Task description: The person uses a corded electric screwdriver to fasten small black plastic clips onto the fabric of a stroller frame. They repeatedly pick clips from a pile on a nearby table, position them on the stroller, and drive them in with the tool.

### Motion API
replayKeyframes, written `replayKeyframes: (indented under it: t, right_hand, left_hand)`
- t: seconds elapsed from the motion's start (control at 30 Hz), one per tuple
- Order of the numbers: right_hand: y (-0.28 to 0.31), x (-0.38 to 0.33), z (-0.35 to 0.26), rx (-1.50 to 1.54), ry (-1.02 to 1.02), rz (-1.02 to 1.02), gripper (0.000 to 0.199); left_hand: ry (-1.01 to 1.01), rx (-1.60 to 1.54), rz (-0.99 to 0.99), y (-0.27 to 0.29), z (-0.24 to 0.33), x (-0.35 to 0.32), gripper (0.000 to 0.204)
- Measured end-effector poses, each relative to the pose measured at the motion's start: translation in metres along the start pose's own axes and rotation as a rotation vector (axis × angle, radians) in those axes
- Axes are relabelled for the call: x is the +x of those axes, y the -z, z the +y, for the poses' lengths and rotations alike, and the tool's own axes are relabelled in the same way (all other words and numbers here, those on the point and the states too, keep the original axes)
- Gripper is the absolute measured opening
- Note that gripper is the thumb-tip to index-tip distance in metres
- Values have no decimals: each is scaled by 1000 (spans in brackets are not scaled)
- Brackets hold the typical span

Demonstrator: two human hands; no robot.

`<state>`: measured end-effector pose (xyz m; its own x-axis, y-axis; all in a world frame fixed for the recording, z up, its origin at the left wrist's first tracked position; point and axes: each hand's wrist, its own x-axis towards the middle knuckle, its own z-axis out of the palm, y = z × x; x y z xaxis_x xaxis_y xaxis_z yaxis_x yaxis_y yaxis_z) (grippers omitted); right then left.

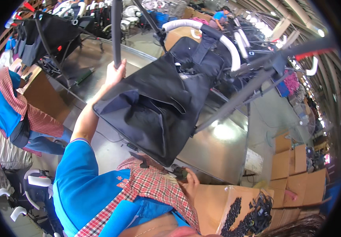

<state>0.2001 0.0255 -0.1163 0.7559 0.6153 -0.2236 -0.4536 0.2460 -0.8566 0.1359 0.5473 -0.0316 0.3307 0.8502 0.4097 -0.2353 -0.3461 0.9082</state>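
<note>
A black fabric stroller seat (146, 106) hangs on its frame over the metal worktable, with a sagging, pocket-like fold facing me. My left hand (114, 74) is closed round the lower end of an upright dark frame tube (117, 33), left of the seat. Low in front of my checked apron, my right hand (190, 183) has its fingers curled by a small dark piece (179, 172) under the seat's near edge; what it grips is partly hidden. A white-wrapped curved bar (230, 49) rises at the seat's far end.
The shiny metal worktable (223, 132) lies beneath. At right front, a cardboard box (212, 201) bears black small parts and straps (261, 211). More cartons (293, 177) stack at right. A co-worker (10, 106) stands at left near another black stroller (52, 35).
</note>
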Motion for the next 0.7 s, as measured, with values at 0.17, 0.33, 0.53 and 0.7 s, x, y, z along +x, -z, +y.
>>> replayKeyframes:
  t: [0.17,0.33,0.53,0.7]
  right_hand:
    - [-31,50,-17,-48,58,-58,35]
    - [-43,81,-36,21,54,-129,31]
    - [-28,141,-44,12,-76,-218,32]
    - [-13,202,-48,-74,-229,-222,32]
  left_hand:
    - [-157,578,66,136,13,51,37]
    - [266,396,400,315,-68,92,69]
    - [338,503,480,407,-238,-120,35]
    - [946,215,78,87,-156,-220,26]
